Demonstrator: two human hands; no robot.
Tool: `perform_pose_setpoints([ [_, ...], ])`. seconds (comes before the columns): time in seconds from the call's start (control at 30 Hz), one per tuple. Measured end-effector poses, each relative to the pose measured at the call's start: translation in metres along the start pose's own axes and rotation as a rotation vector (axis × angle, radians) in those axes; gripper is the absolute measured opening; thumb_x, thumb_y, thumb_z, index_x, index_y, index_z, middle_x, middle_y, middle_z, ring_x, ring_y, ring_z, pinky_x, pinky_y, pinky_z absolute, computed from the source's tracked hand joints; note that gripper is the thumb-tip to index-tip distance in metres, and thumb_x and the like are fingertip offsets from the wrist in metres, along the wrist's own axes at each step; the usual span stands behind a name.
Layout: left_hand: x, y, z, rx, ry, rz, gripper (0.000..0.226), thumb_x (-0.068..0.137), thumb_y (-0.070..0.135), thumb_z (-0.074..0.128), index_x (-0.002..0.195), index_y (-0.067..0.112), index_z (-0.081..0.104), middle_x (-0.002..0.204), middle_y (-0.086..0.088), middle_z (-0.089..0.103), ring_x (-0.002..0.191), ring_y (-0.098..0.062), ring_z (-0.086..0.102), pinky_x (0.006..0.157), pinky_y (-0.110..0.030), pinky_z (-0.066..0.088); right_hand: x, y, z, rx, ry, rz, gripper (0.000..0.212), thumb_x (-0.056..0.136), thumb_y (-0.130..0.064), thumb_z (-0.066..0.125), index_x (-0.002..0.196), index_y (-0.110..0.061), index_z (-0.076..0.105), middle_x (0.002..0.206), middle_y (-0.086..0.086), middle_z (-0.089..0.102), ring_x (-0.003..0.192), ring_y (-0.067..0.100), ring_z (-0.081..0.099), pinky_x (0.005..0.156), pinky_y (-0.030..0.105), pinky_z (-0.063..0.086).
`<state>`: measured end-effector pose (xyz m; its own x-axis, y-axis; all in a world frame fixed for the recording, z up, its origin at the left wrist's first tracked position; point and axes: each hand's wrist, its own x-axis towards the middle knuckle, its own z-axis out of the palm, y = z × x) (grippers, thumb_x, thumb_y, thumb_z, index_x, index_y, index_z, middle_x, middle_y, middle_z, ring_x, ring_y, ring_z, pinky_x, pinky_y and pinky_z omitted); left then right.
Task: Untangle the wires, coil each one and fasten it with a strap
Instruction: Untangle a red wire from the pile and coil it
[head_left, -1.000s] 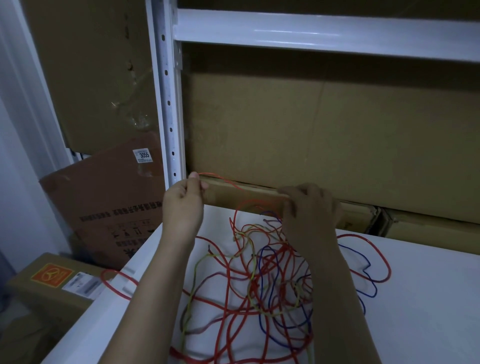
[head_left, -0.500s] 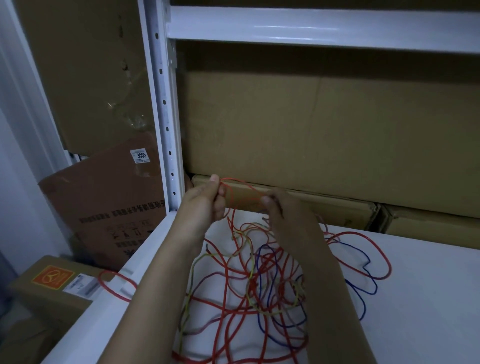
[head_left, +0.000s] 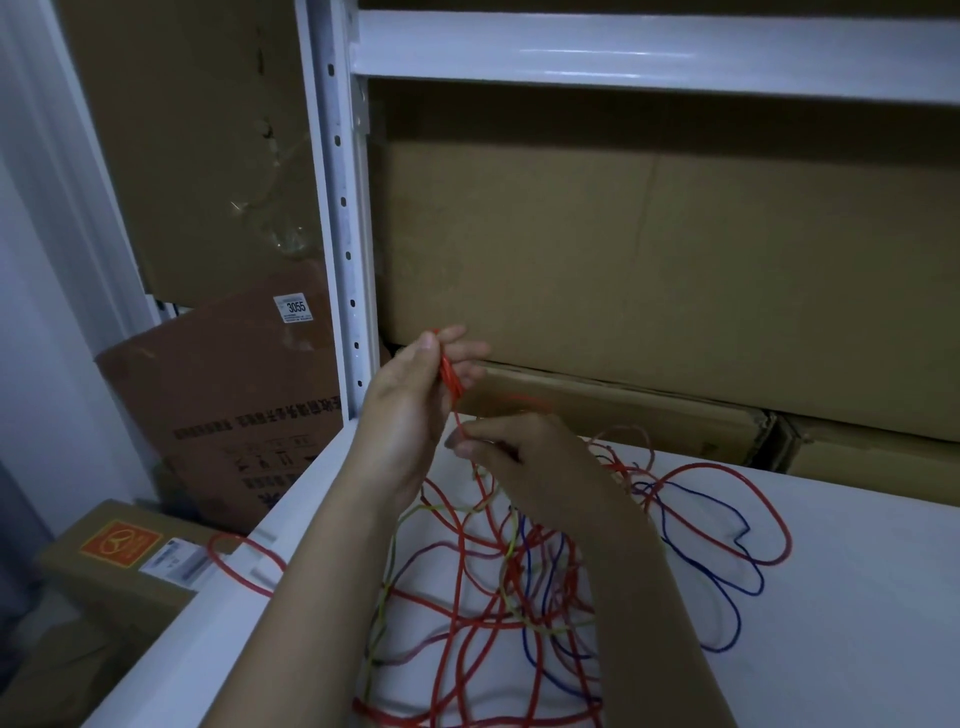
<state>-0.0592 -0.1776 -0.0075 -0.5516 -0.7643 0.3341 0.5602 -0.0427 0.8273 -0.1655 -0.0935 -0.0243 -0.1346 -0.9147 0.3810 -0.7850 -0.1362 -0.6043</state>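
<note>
Red wire (head_left: 451, 375) is being pinched by the left hand (head_left: 410, 405) while the right hand (head_left: 524, 457) is nipping its strand; tugging risks tightening the tangle (head_left: 498, 587).

A small white sticker (head_left: 294, 308) on the upper right corner of the leaning brown cardboard box (head_left: 218, 395) reads "3055"; the finer print around that number is too small to make out. Lower on the same box runs dark printed lettering (head_left: 249, 423), upside down and not legible, with a row of small handling symbols beneath it. The lower box (head_left: 104, 577) at the left edge carries an orange label (head_left: 120, 543) with a three-pointed star in a circle, and beside it a white shipping label (head_left: 176, 560) whose print cannot be read.
</note>
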Motion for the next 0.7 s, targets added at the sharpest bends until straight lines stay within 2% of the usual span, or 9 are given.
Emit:
perform_pose_setpoints([
  [0.07,-0.002,-0.003,0.000,0.212,0.015,0.069,0.027,0.104,0.019,0.031,0.111,0.015,0.057,0.089,0.004,0.074,0.083,-0.007,0.066,0.085,-0.020,0.050,-0.001,0.001,-0.003,0.036,-0.032,0.029,0.015,0.094,-0.025,0.058,0.094,-0.022,0.072,0.075,-0.008,0.069,0.068,0.008,0.060,0.066,0.029,0.048],
  [0.17,-0.003,-0.005,-0.002,0.513,0.040,0.176,0.023,0.105,0.018,0.032,0.109,0.025,0.053,0.098,0.006,0.071,0.089,-0.005,0.065,0.088,-0.019,0.050,-0.004,0.001,-0.008,0.051,-0.057,0.056,0.014,0.093,-0.019,0.059,0.089,-0.023,0.071,0.063,-0.016,0.063,0.061,0.001,0.059,0.059,0.015,0.042],
  [0.27,-0.002,-0.008,-0.013,0.827,0.057,0.236,0.025,0.104,0.021,0.033,0.103,0.020,0.057,0.100,0.006,0.068,0.088,-0.003,0.062,0.086,-0.025,0.050,-0.004,0.002,-0.011,0.078,-0.013,0.061,0.014,0.092,-0.021,0.060,0.083,-0.025,0.069,0.058,-0.011,0.060,0.055,0.003,0.057,0.058,0.016,0.041],
  [0.33,-0.001,-0.008,-0.019,0.961,0.029,0.238,0.029,0.103,0.024,0.033,0.098,0.011,0.058,0.090,0.008,0.066,0.081,-0.003,0.061,0.078,-0.026,0.048,-0.005,0.001,-0.014,0.104,0.052,0.058,0.011,0.091,-0.025,0.063,0.084,-0.024,0.071,0.053,-0.013,0.056,0.051,0.003,0.052,0.055,0.017,0.038],
  [0.43,-0.001,-0.006,-0.020,1.009,-0.056,0.187,0.034,0.103,0.026,0.033,0.097,0.005,0.060,0.077,0.006,0.063,0.072,-0.004,0.058,0.071,-0.022,0.046,-0.008,-0.001,-0.019,0.131,0.136,0.018,0.011,0.090,-0.026,0.064,0.082,-0.026,0.072,0.051,-0.009,0.049,0.049,0.005,0.044,0.052,0.016,0.034],
  [0.5,-0.004,-0.005,-0.015,1.028,-0.122,0.133,0.039,0.103,0.029,0.032,0.089,0.006,0.061,0.066,0.006,0.060,0.063,-0.003,0.055,0.064,-0.018,0.042,-0.009,-0.001,-0.025,0.124,0.183,0.014,0.015,0.092,-0.023,0.061,0.081,-0.028,0.071,0.057,-0.004,0.055,0.053,0.009,0.048,0.051,0.015,0.036],
  [0.63,-0.009,-0.006,-0.004,0.897,-0.247,0.052,0.049,0.103,0.033,0.031,0.071,0.004,0.055,0.052,0.009,0.051,0.054,-0.005,0.047,0.062,-0.023,0.039,-0.009,0.003,-0.031,0.036,0.302,-0.034,0.017,0.094,-0.018,0.058,0.084,-0.029,0.067,0.073,-0.020,0.062,0.075,0.005,0.059,0.065,0.019,0.046],
  [0.7,-0.010,-0.006,0.000,0.835,-0.303,0.033,0.049,0.103,0.035,0.031,0.071,0.006,0.055,0.050,0.010,0.047,0.053,-0.005,0.043,0.063,-0.026,0.038,-0.008,0.005,-0.031,-0.010,0.400,-0.079,0.015,0.091,-0.022,0.056,0.084,-0.024,0.069,0.078,-0.017,0.063,0.077,0.005,0.059,0.069,0.020,0.046],
])
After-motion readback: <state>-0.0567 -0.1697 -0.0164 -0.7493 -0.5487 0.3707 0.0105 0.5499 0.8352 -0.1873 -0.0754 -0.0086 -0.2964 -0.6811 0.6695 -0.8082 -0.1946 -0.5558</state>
